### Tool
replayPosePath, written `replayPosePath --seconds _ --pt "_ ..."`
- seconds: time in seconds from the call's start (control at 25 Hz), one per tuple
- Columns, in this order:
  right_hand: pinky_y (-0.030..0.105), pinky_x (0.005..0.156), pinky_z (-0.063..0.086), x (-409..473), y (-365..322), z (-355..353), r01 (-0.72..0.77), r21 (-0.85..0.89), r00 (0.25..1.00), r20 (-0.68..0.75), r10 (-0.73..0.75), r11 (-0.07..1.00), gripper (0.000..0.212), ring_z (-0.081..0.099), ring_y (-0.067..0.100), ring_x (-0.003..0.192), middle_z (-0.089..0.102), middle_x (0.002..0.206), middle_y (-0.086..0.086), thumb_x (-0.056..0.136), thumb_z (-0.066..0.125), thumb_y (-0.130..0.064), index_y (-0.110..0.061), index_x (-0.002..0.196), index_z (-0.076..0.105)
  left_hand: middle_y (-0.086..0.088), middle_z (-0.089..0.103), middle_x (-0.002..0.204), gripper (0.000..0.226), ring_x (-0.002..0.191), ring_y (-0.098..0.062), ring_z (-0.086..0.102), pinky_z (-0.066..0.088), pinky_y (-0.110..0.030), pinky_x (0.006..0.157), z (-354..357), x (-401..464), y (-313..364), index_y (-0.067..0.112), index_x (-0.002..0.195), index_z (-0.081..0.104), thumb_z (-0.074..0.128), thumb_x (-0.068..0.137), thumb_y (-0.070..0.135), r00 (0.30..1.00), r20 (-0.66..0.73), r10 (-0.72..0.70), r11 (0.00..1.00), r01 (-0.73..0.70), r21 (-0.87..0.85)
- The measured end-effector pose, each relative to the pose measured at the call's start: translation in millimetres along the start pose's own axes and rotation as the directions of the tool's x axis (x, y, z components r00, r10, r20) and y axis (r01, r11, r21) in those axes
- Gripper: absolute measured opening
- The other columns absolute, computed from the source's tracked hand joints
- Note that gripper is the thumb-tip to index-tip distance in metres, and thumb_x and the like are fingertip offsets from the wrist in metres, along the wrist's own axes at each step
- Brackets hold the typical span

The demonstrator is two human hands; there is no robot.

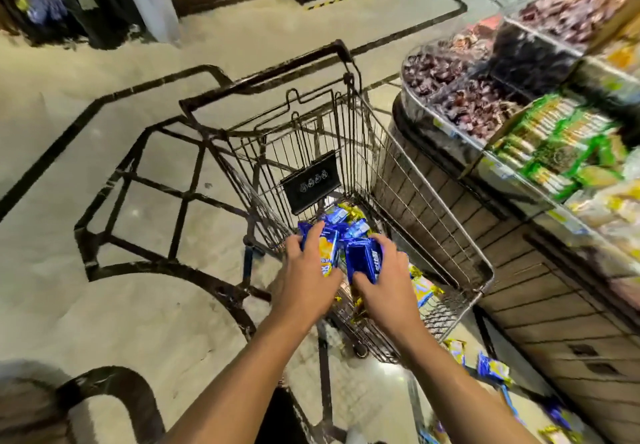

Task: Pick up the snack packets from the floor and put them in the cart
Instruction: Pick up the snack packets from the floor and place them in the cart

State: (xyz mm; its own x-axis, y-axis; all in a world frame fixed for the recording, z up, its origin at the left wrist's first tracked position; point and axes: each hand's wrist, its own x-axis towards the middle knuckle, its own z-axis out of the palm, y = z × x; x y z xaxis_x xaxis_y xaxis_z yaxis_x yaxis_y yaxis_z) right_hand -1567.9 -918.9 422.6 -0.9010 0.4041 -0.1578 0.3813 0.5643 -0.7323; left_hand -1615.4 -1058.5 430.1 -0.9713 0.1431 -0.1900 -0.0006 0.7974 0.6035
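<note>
My left hand (304,267) and right hand (384,284) each keep a curled grip on blue snack packets (363,260) above the cart (460,235) basket. I should lower them onto the pile before letting go; more packets (491,369) lie on the floor (104,305), near right.

There is one view only, from the camera on my head, wide-angled, looking forward and steeply down. It sits close above my forearms and the wire shopping cart (346,173), with the tiled floor (104,138) spreading left and a snack display counter (519,152) curving along the right edge.
</note>
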Motion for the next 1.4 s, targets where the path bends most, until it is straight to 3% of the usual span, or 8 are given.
replayPosePath --seconds 0.28,0.6,0.8,1.0,1.2,1.4 --pt "0.041 0.089 0.048 57 -18 14 -0.199 0.060 0.963 -0.175 0.207 0.978 0.071 0.051 0.018 0.100 0.045 0.119 0.003 0.079 0.068 -0.024 -0.035 0.140 0.035 -0.003 0.033 0.140 0.079 0.109 -0.026 0.059 0.050 -0.038 0.083 0 96 3 0.041 0.149 0.020 0.065 0.083 0.038 0.969 0.169 0.180 0.982 -0.186 0.021" --pt "0.028 0.087 0.041 103 26 6 -0.349 0.187 0.885 -0.255 0.389 0.918 0.070 0.045 0.010 0.102 0.044 0.126 0.000 0.082 0.069 -0.018 -0.032 0.142 0.036 -0.005 0.034 0.136 0.083 0.110 -0.030 0.057 0.052 -0.044 0.086 43 156 31 0.039 0.150 0.018 0.066 0.082 0.037 0.924 0.312 0.221 0.963 -0.258 0.083" --pt "0.045 0.089 0.053 134 67 7 -0.450 0.228 0.845 -0.205 0.494 0.864 0.073 0.052 0.017 0.110 0.040 0.128 -0.004 0.083 0.069 -0.024 -0.043 0.142 0.029 -0.005 0.030 0.143 0.086 0.107 -0.024 0.056 0.051 -0.039 0.082 92 183 49 0.038 0.153 0.013 0.066 0.085 0.038 0.905 0.394 0.159 0.962 -0.232 0.146" --pt "0.036 0.095 0.046 173 117 18 -0.499 0.269 0.812 -0.188 0.553 0.824 0.076 0.049 0.017 0.118 0.042 0.135 -0.001 0.081 0.070 -0.022 -0.038 0.144 0.031 -0.003 0.027 0.143 0.084 0.106 -0.026 0.059 0.053 -0.044 0.084 153 217 48 0.039 0.151 0.011 0.064 0.086 0.038 0.866 0.487 0.116 0.967 -0.211 0.146" --pt "0.037 0.097 0.046 207 175 53 -0.619 0.324 0.697 -0.194 0.691 0.715 0.075 0.047 0.019 0.121 0.040 0.135 0.003 0.083 0.071 -0.024 -0.034 0.146 0.030 -0.005 0.027 0.146 0.087 0.122 -0.029 0.051 0.048 -0.042 0.089 225 259 36 0.039 0.152 0.009 0.066 0.086 0.038 0.825 0.557 0.095 0.947 -0.247 0.204" --pt "0.034 0.097 0.042 237 232 106 -0.670 0.348 0.630 -0.202 0.750 0.656 0.075 0.045 0.023 0.122 0.038 0.136 0.005 0.084 0.071 -0.028 -0.030 0.146 0.029 -0.007 0.025 0.146 0.086 0.120 -0.030 0.051 0.049 -0.044 0.092 297 296 1 0.038 0.151 0.010 0.066 0.086 0.030 0.770 0.634 0.078 0.944 -0.262 0.201"
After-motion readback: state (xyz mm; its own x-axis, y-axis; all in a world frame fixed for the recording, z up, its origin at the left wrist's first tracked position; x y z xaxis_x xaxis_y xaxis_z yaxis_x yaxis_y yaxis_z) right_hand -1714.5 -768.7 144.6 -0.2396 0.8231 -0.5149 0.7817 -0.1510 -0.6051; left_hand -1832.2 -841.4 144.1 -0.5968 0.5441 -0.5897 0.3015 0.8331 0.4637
